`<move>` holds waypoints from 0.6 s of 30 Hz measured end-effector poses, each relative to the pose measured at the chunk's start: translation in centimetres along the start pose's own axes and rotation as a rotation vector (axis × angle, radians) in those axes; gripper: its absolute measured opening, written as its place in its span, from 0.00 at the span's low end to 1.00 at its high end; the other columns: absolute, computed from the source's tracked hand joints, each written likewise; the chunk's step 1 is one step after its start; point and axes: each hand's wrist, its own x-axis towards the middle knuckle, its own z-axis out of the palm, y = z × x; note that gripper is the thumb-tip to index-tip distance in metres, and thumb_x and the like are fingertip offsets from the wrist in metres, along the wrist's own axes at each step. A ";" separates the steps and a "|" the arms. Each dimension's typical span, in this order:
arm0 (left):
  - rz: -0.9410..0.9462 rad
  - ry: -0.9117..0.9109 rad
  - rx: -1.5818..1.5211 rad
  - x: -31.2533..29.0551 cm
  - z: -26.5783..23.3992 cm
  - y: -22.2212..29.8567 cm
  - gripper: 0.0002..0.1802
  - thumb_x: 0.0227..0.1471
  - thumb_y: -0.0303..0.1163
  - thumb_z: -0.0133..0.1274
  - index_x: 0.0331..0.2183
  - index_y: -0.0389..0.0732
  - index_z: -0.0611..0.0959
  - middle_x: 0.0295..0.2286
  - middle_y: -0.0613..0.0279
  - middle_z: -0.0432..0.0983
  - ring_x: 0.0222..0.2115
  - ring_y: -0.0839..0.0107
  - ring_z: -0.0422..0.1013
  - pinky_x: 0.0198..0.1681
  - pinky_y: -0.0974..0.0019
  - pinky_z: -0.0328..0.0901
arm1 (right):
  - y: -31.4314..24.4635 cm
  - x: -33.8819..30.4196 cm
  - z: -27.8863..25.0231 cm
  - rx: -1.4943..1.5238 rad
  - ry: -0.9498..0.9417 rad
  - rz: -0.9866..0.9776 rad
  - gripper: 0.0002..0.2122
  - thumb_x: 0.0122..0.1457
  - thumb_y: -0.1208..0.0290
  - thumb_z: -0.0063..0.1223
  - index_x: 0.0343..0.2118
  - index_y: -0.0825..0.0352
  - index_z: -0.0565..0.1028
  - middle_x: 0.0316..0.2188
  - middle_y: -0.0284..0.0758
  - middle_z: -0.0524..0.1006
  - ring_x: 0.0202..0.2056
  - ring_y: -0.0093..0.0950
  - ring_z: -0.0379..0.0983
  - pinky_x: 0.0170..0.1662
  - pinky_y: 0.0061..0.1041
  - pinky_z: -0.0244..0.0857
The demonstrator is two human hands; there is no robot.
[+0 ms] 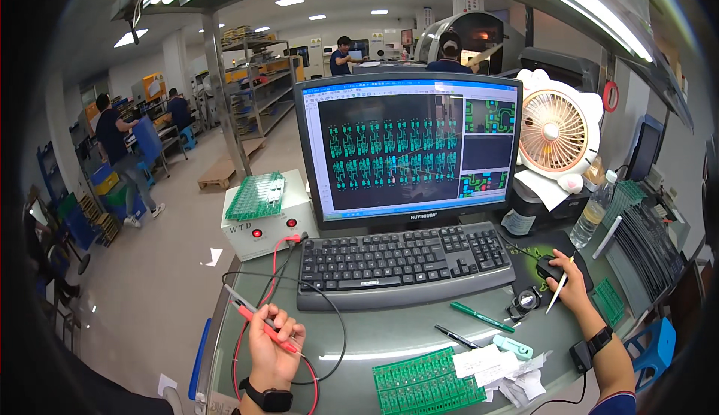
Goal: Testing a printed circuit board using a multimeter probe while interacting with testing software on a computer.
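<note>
L hand (274, 347), front-left of kbd (404, 261), grips red probe (281, 340), grey probe (240, 296) alongside: prob. light, stiff, slick plastic w/ delicate tip; hold by barrel. R hand (574, 286), right of kbd, curled over mouse (548, 267) w/ white pen-like stick (556, 294) btwn fingers; stick looks light, rigid, best pinched mid-shaft.

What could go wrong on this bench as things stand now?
The black cable looping near the keyboard might snag if the left hand moves the red probe. The right hand could tip the water bottle nearby. Loose paper slips overlap the circuit board and may hide part of it.
</note>
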 end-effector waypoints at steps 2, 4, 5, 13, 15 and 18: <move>-0.004 -0.001 -0.002 0.1 -0.1 -0.1 0.10 0.61 0.36 0.44 0.28 0.45 0.73 0.18 0.73 0.62 0.15 0.81 0.58 0.31 0.70 0.67 | 0.2 0.1 0.2 -0.005 0.006 -0.001 0.20 0.44 0.77 0.62 0.43 0.64 0.72 0.57 0.45 0.68 0.56 0.43 0.66 0.58 0.34 0.57; -0.009 -0.018 -0.009 1.1 -0.4 -0.1 0.10 0.61 0.36 0.43 0.28 0.44 0.73 0.18 0.72 0.62 0.14 0.81 0.59 0.31 0.69 0.68 | 1.0 0.5 0.9 -0.019 -0.001 0.016 0.20 0.44 0.77 0.63 0.43 0.65 0.72 0.57 0.45 0.68 0.55 0.43 0.66 0.58 0.34 0.58; -0.018 -0.037 -0.015 1.3 -0.6 -0.1 0.10 0.61 0.36 0.43 0.28 0.44 0.73 0.18 0.72 0.62 0.14 0.81 0.59 0.31 0.69 0.68 | 1.8 0.9 1.2 0.007 0.033 -0.045 0.20 0.45 0.76 0.63 0.44 0.65 0.72 0.57 0.45 0.68 0.56 0.43 0.66 0.58 0.34 0.57; 0.003 -0.123 -0.027 2.2 -0.3 0.0 0.08 0.62 0.35 0.44 0.31 0.43 0.73 0.20 0.72 0.63 0.16 0.82 0.58 0.31 0.72 0.66 | -2.4 2.5 -0.2 0.128 0.171 -0.104 0.20 0.53 0.74 0.60 0.50 0.68 0.69 0.54 0.42 0.72 0.55 0.35 0.67 0.58 0.31 0.58; 0.001 -0.126 -0.015 2.2 -0.8 -0.2 0.09 0.62 0.35 0.44 0.31 0.43 0.73 0.20 0.72 0.63 0.16 0.82 0.58 0.32 0.72 0.66 | -8.1 2.7 -0.3 0.353 0.103 -0.115 0.19 0.54 0.74 0.58 0.50 0.67 0.71 0.51 0.39 0.73 0.53 0.31 0.69 0.57 0.29 0.60; 0.016 -0.106 0.015 1.6 -1.0 -0.1 0.09 0.62 0.35 0.44 0.30 0.43 0.73 0.20 0.72 0.62 0.16 0.82 0.58 0.32 0.72 0.66 | -17.3 2.8 -0.7 0.369 -0.261 -0.361 0.19 0.53 0.72 0.62 0.48 0.66 0.73 0.47 0.37 0.76 0.47 0.30 0.73 0.52 0.29 0.64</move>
